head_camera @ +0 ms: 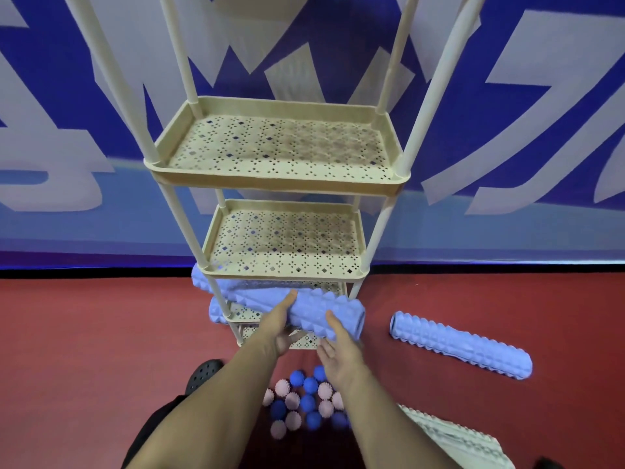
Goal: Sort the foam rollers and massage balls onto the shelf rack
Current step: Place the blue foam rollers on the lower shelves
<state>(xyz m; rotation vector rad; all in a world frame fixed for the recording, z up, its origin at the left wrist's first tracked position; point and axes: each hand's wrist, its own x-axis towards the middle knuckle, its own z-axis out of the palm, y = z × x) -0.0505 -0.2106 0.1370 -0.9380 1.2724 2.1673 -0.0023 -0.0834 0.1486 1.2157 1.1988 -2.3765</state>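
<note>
I held a long pale-blue knobbed foam roller (304, 308) in both hands at the low tier of the beige perforated plastic shelf rack (280, 184). My left hand (275, 328) cupped it from beneath near its middle, thumb up over the ridges; my right hand (334, 346) had its thumb on the near face close to the right end, fingers curled under. So each grip was wrapped round the roller, not spread. The roller lay tilted, its left end poking out past the rack's front-left post, its right end nearer me.

A second pale-blue roller (216, 313) already sat just below it, also jutting out on the left. A third pale-blue roller (460, 345) lay on the red floor (84, 333) to the right, well apart from the rack. The spiky blue and pink massage balls (304, 401) were heaped on the floor between my forearms, none yet on a tier.

My worry was the length: the roller looked longer than the tier is wide, so it could catch on a post as I pushed it in. If left overhanging, it might roll off. A hard shove could also tip or shift the light rack. The two upper tiers carried nothing.
</note>
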